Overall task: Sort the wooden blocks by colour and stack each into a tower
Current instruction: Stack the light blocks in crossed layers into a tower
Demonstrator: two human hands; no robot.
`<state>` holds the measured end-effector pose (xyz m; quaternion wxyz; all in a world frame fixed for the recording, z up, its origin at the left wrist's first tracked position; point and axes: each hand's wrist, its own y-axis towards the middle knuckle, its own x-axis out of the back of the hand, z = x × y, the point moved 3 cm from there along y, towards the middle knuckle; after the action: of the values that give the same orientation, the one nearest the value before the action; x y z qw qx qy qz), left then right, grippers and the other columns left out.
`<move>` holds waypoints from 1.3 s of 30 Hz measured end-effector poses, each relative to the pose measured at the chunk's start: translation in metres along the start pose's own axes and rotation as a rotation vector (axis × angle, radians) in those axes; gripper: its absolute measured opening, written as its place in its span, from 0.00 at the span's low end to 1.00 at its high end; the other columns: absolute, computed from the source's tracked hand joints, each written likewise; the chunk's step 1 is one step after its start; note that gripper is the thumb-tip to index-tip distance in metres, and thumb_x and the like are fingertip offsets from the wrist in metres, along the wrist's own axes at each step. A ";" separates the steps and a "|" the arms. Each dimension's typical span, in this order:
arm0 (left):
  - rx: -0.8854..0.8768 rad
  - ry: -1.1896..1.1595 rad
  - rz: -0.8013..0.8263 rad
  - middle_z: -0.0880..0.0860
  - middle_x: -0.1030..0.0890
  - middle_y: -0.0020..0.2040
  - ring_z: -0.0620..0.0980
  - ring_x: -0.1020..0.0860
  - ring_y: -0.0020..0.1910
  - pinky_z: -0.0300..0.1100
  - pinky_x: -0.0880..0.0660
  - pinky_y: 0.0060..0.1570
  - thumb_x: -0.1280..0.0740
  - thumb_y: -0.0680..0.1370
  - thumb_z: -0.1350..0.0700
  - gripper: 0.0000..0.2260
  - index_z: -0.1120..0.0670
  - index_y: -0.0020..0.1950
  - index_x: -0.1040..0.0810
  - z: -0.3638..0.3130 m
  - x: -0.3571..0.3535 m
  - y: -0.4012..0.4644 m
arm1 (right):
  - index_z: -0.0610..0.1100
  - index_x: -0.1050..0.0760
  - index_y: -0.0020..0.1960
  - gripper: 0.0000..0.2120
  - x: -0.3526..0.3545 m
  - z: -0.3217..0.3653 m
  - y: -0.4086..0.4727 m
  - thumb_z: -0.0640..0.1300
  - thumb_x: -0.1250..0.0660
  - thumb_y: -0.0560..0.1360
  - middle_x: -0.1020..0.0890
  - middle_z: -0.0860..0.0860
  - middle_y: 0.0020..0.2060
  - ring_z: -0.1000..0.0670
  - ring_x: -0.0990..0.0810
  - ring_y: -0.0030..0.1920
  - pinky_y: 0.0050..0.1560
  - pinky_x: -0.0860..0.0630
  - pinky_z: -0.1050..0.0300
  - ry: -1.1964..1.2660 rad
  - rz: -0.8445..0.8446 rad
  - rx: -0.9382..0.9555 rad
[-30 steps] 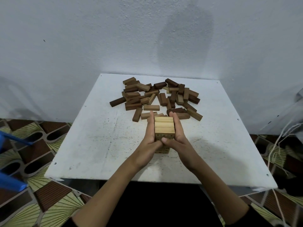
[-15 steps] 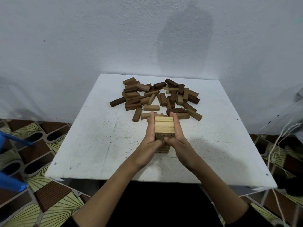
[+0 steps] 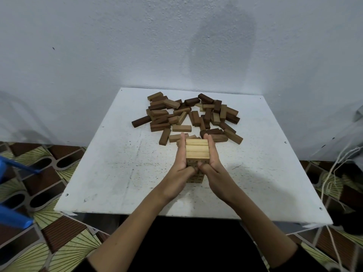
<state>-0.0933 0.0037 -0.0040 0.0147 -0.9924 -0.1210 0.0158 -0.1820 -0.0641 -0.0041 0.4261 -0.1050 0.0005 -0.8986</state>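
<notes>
Both palms press flat against the pale tower (image 3: 197, 152) near the table (image 3: 110, 173) centre, left hand (image 3: 181, 165) and right hand (image 3: 213, 163) likely squaring its layers; unsorted blocks (image 3: 188, 116) lie beyond.

From my remote seat I look down on a white table (image 3: 110, 169), its top scuffed and speckled, small holes near its edges, pushed against a pale wall (image 3: 98, 46) of rough plaster. A soft grey shadow (image 3: 222, 40) falls across the wall above the table. The floor (image 3: 49, 173) is tiled in brown and yellow-green fan patterns. A blue object (image 3: 13, 216), only partly in view, juts in at the left edge. At the right, pale cords (image 3: 334, 173) trail down to the floor.
</notes>
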 end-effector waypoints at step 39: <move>-0.140 0.311 -0.009 0.44 0.25 0.59 0.38 0.29 0.65 0.30 0.36 0.66 0.23 0.67 0.63 0.45 0.46 0.75 0.46 -0.008 0.046 0.023 | 0.50 0.47 0.75 0.43 0.037 0.021 0.010 0.35 0.26 0.68 0.30 0.56 0.59 0.63 0.31 0.60 0.51 0.33 0.78 -0.293 0.021 0.158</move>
<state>-0.0431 -0.0080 0.0023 -0.0360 -0.9809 -0.1223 -0.1467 -0.1927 -0.0966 0.0225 0.4380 -0.2010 -0.1314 -0.8663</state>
